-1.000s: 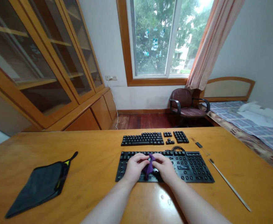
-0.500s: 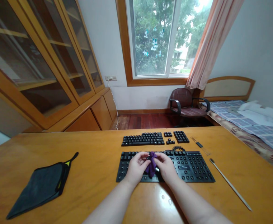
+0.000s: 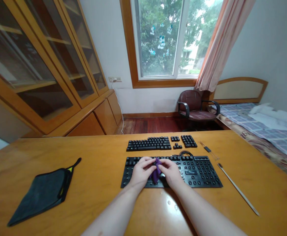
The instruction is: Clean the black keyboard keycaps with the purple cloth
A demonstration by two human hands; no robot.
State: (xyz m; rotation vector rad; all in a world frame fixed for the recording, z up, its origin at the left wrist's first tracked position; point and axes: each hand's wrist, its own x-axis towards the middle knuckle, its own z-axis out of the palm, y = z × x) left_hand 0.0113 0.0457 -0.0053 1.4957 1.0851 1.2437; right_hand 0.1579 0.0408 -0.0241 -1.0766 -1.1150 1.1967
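A small purple cloth [image 3: 156, 174] is bunched between my two hands, just above a black keyboard [image 3: 203, 173]. The fingers of my left hand [image 3: 140, 172] are closed on the cloth's left side. From the right, my right hand [image 3: 172, 173] pinches the same cloth. Whether something small sits inside the cloth is hidden by the fingers. Much of the keyboard has its keycaps off, showing bare switches, while a row of caps stays along its top left edge. Loose black keycaps [image 3: 148, 144] are laid out in keyboard order behind it.
A folded dark grey cloth [image 3: 41, 190] lies to the left. On the right are a wire keycap puller [image 3: 207, 149] and a long thin brush [image 3: 239, 190]. A coiled cable [image 3: 186, 153] rests behind the keyboard. Beyond the desk stands a chair [image 3: 194, 105].
My view has tilted slightly, so everything sits a little higher in the picture. Both hands stay over the keyboard with the purple cloth, their fingers shifted slightly on it.
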